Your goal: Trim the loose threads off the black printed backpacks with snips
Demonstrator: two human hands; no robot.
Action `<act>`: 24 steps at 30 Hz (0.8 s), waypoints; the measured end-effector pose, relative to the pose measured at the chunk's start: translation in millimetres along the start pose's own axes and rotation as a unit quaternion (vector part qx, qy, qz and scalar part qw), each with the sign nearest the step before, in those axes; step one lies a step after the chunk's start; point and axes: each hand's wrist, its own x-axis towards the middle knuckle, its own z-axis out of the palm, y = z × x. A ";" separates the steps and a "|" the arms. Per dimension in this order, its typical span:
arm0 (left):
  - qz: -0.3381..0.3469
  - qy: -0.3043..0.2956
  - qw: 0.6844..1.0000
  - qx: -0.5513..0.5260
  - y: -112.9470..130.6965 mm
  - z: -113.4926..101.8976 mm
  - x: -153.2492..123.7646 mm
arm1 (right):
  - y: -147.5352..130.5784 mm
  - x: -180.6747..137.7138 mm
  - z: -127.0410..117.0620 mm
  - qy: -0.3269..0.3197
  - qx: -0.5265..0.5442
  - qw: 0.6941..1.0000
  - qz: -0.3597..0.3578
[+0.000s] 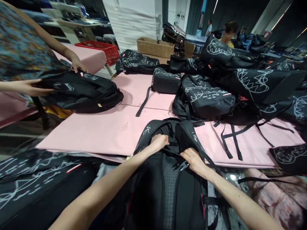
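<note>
1. Black backpack (pixel 170 185), its perforated back panel facing up, lies under both hands and stretches from them toward the wearer.
2. Left hand (pixel 159 141): clenched in a fist at the backpack's open mouth; whether it pinches cloth, I cannot tell.
3. Right hand (pixel 193 160): grasping the edge of that mouth, just right of the fist, with a small metal tool (pixel 184 166) below its fingers.
4. Beyond the grip spreads a pink tabletop (pixel 100 134), bearing a small black case (pixel 166 83) and, farther right, a scribble-printed bag (pixel 208 100).
5. Beyond and left of the left fist, a co-worker's hands (pixel 78 63) touch another backpack (pixel 83 92).
</note>
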 end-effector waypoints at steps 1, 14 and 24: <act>0.007 0.004 1.000 0.003 0.4 3.0 -2.9 | 2.3 -0.4 2.3 -0.003 0.006 1.000 0.007; 0.132 -0.007 0.985 0.107 18.9 13.7 25.9 | 7.6 6.4 10.9 0.015 0.010 1.000 0.006; 0.300 -0.027 0.932 0.202 31.0 12.1 21.4 | 11.0 10.6 15.1 0.027 -0.036 0.999 -0.005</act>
